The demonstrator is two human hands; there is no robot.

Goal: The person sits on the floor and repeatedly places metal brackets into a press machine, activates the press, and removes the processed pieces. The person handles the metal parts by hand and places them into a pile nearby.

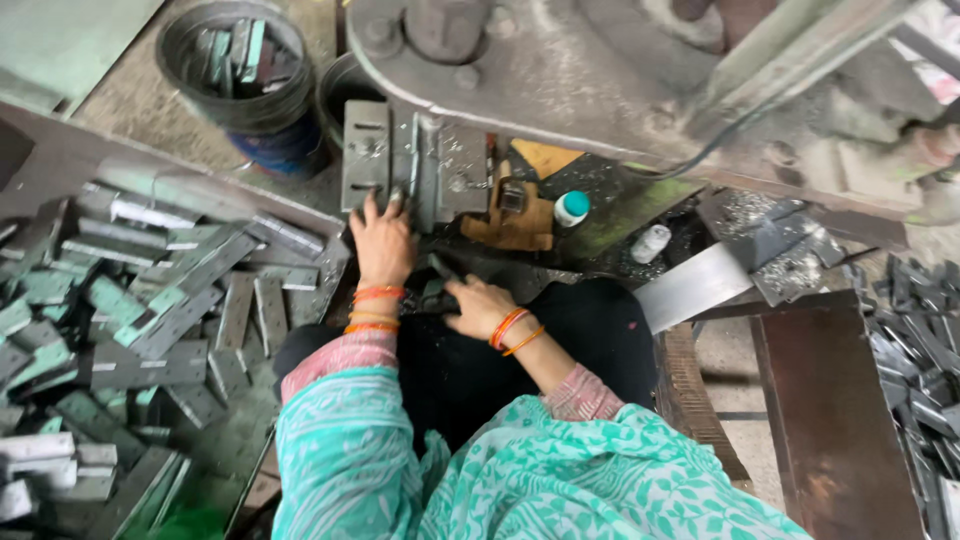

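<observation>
Teal patterned sleeves fill the lower frame; left hand [382,240], fingers spread, presses a slotted grey steel plate [366,152]; right hand [478,308] curls its grip around a dark metal piece [443,272]

Low metal tray [60,165] bearing a heap of flat slotted metal strips [150,320], greenish-grey, overlapping.

Metal workshop: heavy grimy press machine [600,70], heaps of cut steel strips [150,310], scrap-filled bucket [240,70], metal shavings [745,210].
</observation>
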